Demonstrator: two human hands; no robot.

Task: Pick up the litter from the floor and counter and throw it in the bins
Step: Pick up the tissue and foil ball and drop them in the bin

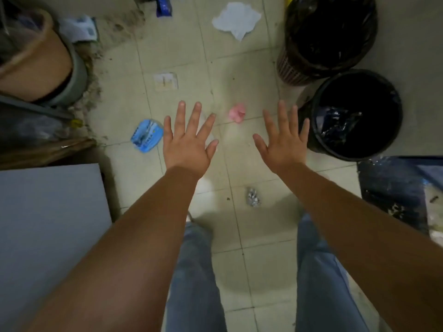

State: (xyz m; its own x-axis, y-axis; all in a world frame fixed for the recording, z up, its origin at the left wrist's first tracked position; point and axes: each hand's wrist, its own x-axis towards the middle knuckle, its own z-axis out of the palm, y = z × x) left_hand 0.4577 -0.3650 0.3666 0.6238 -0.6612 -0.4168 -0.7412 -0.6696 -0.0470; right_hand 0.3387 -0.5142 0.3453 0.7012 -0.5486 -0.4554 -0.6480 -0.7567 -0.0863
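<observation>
My left hand [189, 140] and my right hand [282, 142] hover palm-down over the tiled floor, fingers spread, holding nothing. Between them, a little farther off, lies a crumpled pink scrap [236, 112]. A blue packet [146, 135] rests just left of my left hand. A small foil ball [253, 197] sits on the floor near my legs. Farther away lie a white tissue [236, 20], a pale square wrapper [166, 81] and a dark blue wrapper [164, 7]. Two black-lined bins stand at the right: a near one [357, 116] and a far one [328, 37].
A grey counter [48, 224] fills the lower left. A brown bucket [31, 58] and dirt-covered clutter sit at the upper left, with a white and blue packet [79, 28] beside them. A dark plastic sheet [395, 188] lies at the right edge.
</observation>
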